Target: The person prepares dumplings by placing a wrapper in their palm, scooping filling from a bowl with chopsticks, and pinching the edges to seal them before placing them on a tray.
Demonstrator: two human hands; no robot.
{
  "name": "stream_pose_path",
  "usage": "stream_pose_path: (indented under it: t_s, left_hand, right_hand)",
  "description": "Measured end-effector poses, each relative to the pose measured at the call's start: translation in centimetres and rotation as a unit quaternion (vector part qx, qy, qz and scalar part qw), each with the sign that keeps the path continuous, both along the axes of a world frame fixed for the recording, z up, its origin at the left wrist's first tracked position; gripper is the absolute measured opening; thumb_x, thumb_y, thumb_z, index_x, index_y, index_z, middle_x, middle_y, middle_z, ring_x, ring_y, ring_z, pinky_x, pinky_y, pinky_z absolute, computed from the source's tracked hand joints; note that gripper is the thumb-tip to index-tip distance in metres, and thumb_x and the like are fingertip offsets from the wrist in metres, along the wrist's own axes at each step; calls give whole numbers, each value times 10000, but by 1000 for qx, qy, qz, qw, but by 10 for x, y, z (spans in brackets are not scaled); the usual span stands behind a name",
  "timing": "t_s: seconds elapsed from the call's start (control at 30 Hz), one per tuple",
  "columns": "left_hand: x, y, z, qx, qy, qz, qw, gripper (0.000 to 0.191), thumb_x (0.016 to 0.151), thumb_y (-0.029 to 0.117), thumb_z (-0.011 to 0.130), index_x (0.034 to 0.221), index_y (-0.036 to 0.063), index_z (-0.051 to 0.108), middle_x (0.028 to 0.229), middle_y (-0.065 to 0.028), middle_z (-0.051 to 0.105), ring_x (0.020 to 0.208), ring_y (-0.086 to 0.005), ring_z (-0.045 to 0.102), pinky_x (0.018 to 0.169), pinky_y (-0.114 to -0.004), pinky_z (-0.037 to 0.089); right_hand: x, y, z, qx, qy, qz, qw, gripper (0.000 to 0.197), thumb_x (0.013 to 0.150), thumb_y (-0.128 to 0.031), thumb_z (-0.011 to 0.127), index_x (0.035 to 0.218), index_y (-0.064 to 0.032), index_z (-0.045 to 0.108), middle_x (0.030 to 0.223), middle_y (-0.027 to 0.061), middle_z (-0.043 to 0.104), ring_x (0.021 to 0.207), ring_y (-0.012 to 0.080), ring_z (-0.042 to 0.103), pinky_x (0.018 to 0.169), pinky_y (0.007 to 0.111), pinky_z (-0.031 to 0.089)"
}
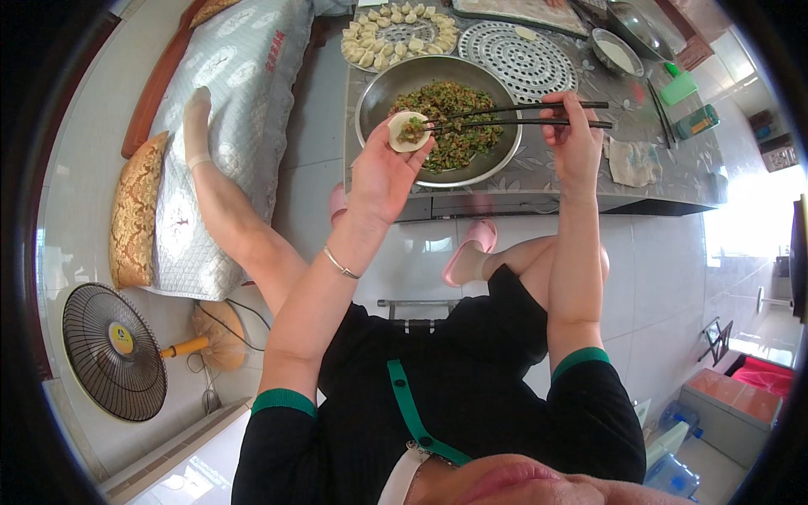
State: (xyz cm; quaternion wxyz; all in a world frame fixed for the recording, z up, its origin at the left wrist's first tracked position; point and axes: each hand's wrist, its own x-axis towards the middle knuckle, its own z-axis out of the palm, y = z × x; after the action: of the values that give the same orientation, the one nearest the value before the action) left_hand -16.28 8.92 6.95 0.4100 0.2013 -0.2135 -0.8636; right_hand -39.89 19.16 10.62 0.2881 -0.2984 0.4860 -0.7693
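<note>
My left hand (386, 173) holds a round dumpling wrapper (404, 145) over the near-left rim of a large steel bowl (375, 104). A small mound of filling (411, 130) rests on the wrapper. Between the fingers of my right hand (577, 136) is a pair of black chopsticks (536, 117), reaching left across the bowl. Their tips meet the filling on the wrapper, as far as I can see. Chopped green and brown filling (464, 142) lies in the bowl, with some bare steel showing around it.
Behind the bowl, folded dumplings (379, 60) ring a perforated metal tray. Beside it lies another perforated tray (517, 57) with one wrapper (524, 33). To the right are a bowl of white powder (615, 53), a cloth (633, 162) and more chopsticks (661, 113). A fan (117, 350) stands left.
</note>
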Motion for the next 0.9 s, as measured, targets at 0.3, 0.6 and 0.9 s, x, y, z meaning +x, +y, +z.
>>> stream_pose_path:
  t_s: [0.3,0.6,0.9]
  left_hand:
    - [-2,3,1,-16,-3,-22,1000,262,989,197,422,1181,38,503,1163,-98,571,1078,-235,557,984,-403,454]
    - [-1,-2,-2,-21,-7,-27,999,266,991,199,417,1171,22,500,1139,-115,584,1080,-256,569,966,-400,468]
    - [13,-6,1,-58,-56,-4,997,238,960,121,492,1170,10,508,1122,-121,597,1054,-237,591,935,-348,494]
  right_hand:
    - [8,-3,-3,8,7,22,1000,296,974,-223,483,898,6,656,708,71,628,526,92,540,466,207,413]
    - [7,-3,-3,-1,-6,11,1000,296,971,-231,490,896,5,652,725,78,629,533,93,543,468,205,414]
    - [-3,4,4,49,96,-84,991,284,957,-223,527,846,4,657,667,47,594,488,73,524,428,199,398]
